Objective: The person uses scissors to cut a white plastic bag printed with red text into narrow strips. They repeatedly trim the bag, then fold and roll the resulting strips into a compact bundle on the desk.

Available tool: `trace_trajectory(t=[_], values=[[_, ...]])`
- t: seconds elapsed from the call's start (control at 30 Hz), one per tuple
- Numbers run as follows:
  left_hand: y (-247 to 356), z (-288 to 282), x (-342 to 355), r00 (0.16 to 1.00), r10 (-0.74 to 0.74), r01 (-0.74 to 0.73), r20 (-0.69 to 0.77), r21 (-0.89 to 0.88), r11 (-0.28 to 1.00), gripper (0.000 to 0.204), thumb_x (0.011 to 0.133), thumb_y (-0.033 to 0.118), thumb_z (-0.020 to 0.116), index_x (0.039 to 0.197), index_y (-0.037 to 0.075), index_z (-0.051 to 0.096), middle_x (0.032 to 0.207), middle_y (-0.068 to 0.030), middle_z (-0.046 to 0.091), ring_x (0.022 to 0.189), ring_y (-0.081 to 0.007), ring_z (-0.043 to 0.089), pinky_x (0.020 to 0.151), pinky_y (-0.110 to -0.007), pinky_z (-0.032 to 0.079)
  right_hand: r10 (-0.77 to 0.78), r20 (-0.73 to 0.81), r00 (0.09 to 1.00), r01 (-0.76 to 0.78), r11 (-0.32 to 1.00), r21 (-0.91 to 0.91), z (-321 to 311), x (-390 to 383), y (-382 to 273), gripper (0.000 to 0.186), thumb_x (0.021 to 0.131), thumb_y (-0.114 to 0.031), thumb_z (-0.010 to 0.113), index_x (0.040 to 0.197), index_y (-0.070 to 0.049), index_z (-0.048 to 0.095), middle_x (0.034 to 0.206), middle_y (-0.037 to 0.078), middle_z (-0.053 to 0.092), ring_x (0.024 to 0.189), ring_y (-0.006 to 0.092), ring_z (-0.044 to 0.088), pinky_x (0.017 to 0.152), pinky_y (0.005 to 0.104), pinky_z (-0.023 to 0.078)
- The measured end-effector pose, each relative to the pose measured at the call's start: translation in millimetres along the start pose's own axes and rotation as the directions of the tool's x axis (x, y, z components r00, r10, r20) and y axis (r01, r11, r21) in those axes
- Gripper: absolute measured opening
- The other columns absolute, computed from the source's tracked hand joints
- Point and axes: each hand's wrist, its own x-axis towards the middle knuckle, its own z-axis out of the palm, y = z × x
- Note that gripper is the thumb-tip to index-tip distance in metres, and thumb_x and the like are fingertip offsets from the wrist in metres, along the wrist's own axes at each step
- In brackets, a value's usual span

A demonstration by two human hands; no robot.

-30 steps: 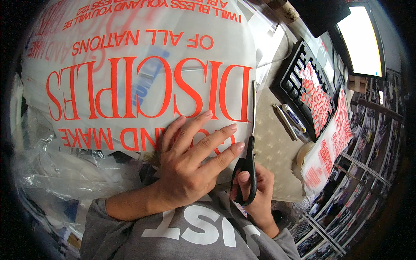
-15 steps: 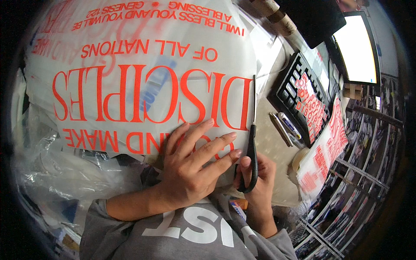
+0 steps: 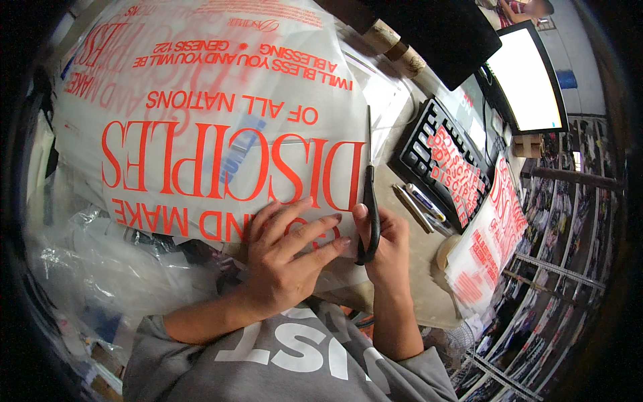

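A large translucent plastic sheet [image 3: 218, 134] with red lettering spreads in front of me, the print upside down. My left hand [image 3: 288, 248] lies on its near right part, fingers spread and pressing it down. In my right hand [image 3: 388, 251] is a pair of scissors [image 3: 370, 194] with black handles, its thin blade pointing away along the sheet's right edge. The thumb rests at the handle loops, and the other fingers are partly hidden. I cannot tell how much of the sheet lies between the blades.
A black plastic tray [image 3: 414, 144] holding red-printed pieces stands to the right. Pens [image 3: 425, 204], a tape roll [image 3: 445, 253] and printed sheets [image 3: 479, 268] are nearby. A lit monitor [image 3: 526, 80] stands beyond. Crumpled clear plastic [image 3: 127, 275] lies left; racks of shelves [image 3: 562, 221] line the far right.
The scissors and my right hand have moved farther away along the sheet's right edge. My left hand stays at about the same place on the sheet. The whole view has shifted somewhat.
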Motion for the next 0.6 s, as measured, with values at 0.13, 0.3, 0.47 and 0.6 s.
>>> trace_trajectory(t=[0.13, 0.3, 0.47, 0.6], values=[[1, -3, 1, 0.999, -0.014, 0.013, -0.045, -0.013, 1.000, 0.027, 0.084, 0.013, 0.069, 0.108, 0.022, 0.077, 0.124, -0.0023, 0.068, 0.123, -0.0288, 0.056, 0.110, -0.053, 0.033, 0.023, 0.040, 0.999, -0.028, 0.990, 0.135, -16, -3, -2, 0.041, 0.094, -0.040, 0.071, 0.076, -0.005, 0.059, 0.061, -0.002, 0.055, 0.049, 0.0084, 0.052, 0.044, 0.0247, 0.038], [1, -11, -3, 0.981, 0.025, -0.045, -0.193, -0.097, 0.994, 0.029, 0.084, 0.006, 0.067, 0.110, 0.017, 0.074, 0.120, -0.0051, 0.070, 0.118, -0.0286, 0.060, 0.107, -0.051, 0.037, -0.190, 0.069, 0.979, 0.175, 0.968, 0.178, -50, -6, 7, 0.049, 0.088, -0.052, 0.073, 0.083, -0.005, 0.059, 0.063, 0.001, 0.058, 0.050, 0.0110, 0.056, 0.046, 0.0263, 0.042], [8, -22, 5, 0.929, 0.083, -0.146, -0.361, -0.151, 0.978, 0.022, 0.087, -0.002, 0.064, 0.108, 0.007, 0.061, 0.110, -0.0119, 0.071, 0.110, -0.0322, 0.065, 0.102, -0.050, 0.043, -0.354, -0.010, 0.935, 0.350, 0.919, 0.181, -71, 5, -2, 0.055, 0.088, -0.055, 0.071, 0.087, -0.001, 0.059, 0.067, 0.004, 0.060, 0.054, 0.0136, 0.058, 0.050, 0.0268, 0.044], [15, -42, 33, 0.789, 0.103, -0.256, -0.605, -0.171, 0.952, 0.032, 0.080, -0.008, 0.065, 0.108, 0.007, 0.060, 0.104, -0.0065, 0.070, 0.100, -0.0271, 0.066, 0.092, -0.043, 0.047, -0.483, -0.002, 0.876, 0.471, 0.853, 0.225, -73, 24, -29, 0.076, 0.090, -0.073, 0.053, 0.106, 0.001, 0.061, 0.082, 0.008, 0.063, 0.074, 0.0163, 0.062, 0.069, 0.0315, 0.049]])
